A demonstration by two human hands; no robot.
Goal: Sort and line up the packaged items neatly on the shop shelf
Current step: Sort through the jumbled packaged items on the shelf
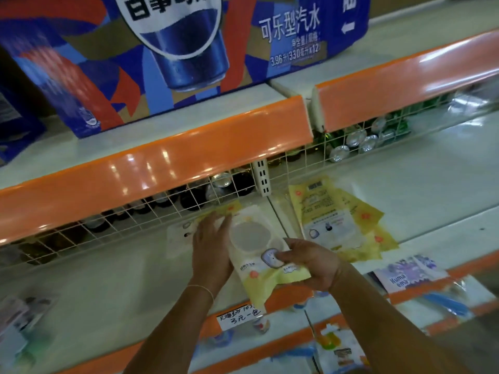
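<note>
1. I have a yellow-and-white packet (259, 255) between both hands, over the near edge of the middle shelf (108, 271), its near end hanging past the orange lip.
2. My right hand (310, 263) pinches the packet's right edge, thumb on the printed face; this is my steering grip.
3. My left hand (209, 244) lies flat on the packet's left side, fingers straight and pressing, I judge to flatten and square it.
4. The packet's long axis runs from near-right to far-left, slightly skewed to the shelf edge, with the round window toward the far end.
5. Under my left hand there seems to be a second, paler packet, though blur leaves me unsure.
6. A fanned pile of like packets (337, 222) lies just to the right, on the neighbouring bay, so I think they still need lining up.
</note>
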